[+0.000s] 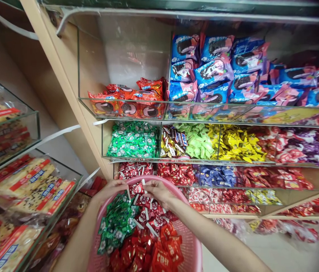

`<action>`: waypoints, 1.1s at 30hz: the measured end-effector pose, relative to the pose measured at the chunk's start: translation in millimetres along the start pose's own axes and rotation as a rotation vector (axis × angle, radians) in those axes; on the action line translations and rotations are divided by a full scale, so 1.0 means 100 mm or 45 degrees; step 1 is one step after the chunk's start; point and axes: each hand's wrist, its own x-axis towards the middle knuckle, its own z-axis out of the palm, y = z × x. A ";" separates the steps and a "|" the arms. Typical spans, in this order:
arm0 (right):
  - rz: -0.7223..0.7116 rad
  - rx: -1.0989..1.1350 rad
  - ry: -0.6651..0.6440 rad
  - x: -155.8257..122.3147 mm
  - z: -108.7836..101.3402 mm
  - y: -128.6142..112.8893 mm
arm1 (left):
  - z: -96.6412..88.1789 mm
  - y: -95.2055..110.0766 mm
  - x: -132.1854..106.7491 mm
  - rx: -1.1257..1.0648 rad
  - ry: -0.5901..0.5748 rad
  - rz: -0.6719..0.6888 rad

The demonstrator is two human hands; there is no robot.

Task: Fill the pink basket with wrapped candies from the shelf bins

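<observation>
A red-and-white candy packet (136, 189) was pinched at its ends by the left hand (116, 189) and right hand (159, 192), near eleven o'clock over the pink plastic basket (189, 241). Inside, green-wrapped candies (119, 217) lay at ten o'clock, glossy red packets (148, 255) at six. Wooden shelving (64, 90) stood beyond twelve.
</observation>
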 end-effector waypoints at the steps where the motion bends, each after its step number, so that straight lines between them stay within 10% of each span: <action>1: -0.023 -0.007 -0.006 0.00 0.00 0.00 | 0.00 0.01 0.00 -0.004 0.002 -0.009; 11: -0.683 -0.903 -0.288 -0.18 -0.37 -0.56 | 0.01 0.04 0.00 -0.029 -0.013 -0.042; 20: -0.387 -2.055 -0.727 -0.30 -0.58 -0.79 | -0.02 0.04 0.00 0.009 -0.011 -0.022; 33: -0.448 -1.842 -0.563 -0.25 -0.42 -0.54 | 0.03 0.10 -0.04 -0.016 0.006 -0.038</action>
